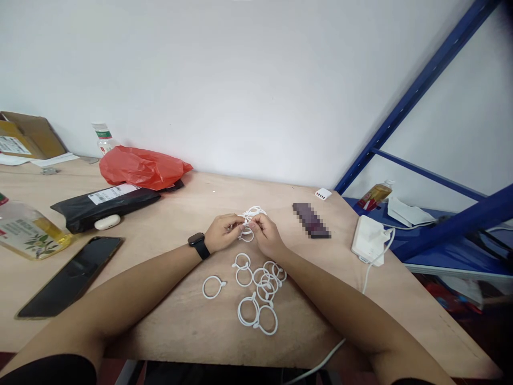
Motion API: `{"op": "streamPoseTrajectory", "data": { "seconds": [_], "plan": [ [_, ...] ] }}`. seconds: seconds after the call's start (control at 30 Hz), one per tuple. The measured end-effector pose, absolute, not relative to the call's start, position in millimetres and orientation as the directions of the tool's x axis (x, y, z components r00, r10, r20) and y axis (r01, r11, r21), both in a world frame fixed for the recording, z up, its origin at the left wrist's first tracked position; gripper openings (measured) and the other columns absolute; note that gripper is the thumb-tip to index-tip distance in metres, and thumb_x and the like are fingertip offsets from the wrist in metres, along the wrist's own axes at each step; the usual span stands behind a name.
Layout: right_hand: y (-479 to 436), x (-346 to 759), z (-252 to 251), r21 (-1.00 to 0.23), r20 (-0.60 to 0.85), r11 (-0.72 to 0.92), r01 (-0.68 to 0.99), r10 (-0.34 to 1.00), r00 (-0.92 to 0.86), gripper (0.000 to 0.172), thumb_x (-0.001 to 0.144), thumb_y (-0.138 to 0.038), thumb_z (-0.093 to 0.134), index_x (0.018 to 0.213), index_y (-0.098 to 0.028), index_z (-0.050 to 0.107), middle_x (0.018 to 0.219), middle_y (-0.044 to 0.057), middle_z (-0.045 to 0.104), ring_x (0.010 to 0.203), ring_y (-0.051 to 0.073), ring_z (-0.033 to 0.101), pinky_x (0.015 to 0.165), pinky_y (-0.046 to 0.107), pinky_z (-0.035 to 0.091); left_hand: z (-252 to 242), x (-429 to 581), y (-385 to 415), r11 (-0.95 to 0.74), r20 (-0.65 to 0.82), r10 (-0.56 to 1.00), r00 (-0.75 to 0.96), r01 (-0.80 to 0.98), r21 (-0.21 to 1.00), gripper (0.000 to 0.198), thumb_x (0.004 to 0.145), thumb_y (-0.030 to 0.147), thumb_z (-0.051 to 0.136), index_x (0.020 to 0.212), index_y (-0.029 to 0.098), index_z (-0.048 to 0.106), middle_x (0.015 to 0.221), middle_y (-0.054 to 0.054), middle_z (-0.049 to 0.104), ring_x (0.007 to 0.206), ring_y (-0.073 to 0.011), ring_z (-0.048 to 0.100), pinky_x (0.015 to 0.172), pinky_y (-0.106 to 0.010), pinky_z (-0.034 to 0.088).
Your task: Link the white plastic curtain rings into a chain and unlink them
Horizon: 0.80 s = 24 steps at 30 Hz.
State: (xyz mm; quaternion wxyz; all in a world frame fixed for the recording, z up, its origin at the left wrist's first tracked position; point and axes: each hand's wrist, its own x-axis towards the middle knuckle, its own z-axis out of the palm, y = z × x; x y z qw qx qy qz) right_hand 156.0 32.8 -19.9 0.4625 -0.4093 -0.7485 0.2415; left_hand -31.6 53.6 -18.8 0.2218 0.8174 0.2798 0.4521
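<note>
Both hands meet over the middle of the table, pinching a white ring (247, 235) with a small tab between their fingertips. My left hand (223, 232), with a black watch on its wrist, grips it from the left. My right hand (267, 235) closes on it from the other side. Just behind the fingertips lies a pile of white rings (255, 210), partly hidden by the hands. Nearer to me several more loose rings (266, 284) lie overlapping, and a single ring (212, 287) rests apart on the left.
On the left are a phone (72, 275), a bottle of yellow liquid (30, 230), a black parcel (108, 206), a white case (107, 222) and a red bag (144, 167). A pixelated dark object (311, 220) and a white charger (368, 239) with its cable lie right, beside a blue rack (417, 96).
</note>
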Motion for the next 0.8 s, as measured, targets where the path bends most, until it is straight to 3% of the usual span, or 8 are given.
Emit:
{"op": "streamPoseTrajectory", "data": {
  "seconds": [0.13, 0.47, 0.8],
  "plan": [
    [32.9, 154.7, -22.0, -0.732, 0.492, 0.553, 0.398, 0.833, -0.254, 0.023, 0.095, -0.038, 0.048, 0.083, -0.019, 0.053, 0.076, 0.0, 0.054, 0.067, 0.014, 0.049, 0.064, 0.026, 0.04, -22.3, -31.2, 54.5, -0.722, 0.611, 0.688, 0.391, 0.282, 0.633, 0.026, 0.089, 0.028, 0.055, 0.103, 0.013, 0.071, 0.078, -0.006, 0.072, 0.061, -0.0116, 0.059, 0.059, -0.022, 0.046],
    [30.9, 154.4, -19.4, -0.638, 0.508, 0.59, 0.495, 0.806, -0.305, 0.016, 0.093, -0.03, 0.05, 0.082, -0.019, 0.054, 0.079, 0.002, 0.057, 0.073, 0.015, 0.052, 0.068, 0.027, 0.04, -19.6, -28.9, 51.6, -0.713, 0.594, 0.701, 0.396, 0.351, 0.607, 0.017, 0.078, 0.02, 0.055, 0.076, 0.015, 0.071, 0.065, -0.002, 0.068, 0.055, -0.0093, 0.055, 0.055, -0.02, 0.042],
    [29.7, 152.4, -21.8, -0.566, 0.501, 0.62, 0.543, 0.782, -0.37, 0.016, 0.095, -0.032, 0.052, 0.087, -0.02, 0.056, 0.083, 0.002, 0.058, 0.076, 0.015, 0.054, 0.068, 0.026, 0.04, -18.7, -29.3, 53.1, -0.737, 0.616, 0.675, 0.405, 0.335, 0.587, 0.017, 0.072, 0.013, 0.051, 0.073, 0.016, 0.069, 0.068, -0.002, 0.068, 0.059, -0.0111, 0.059, 0.059, -0.021, 0.045]
  ]
}}
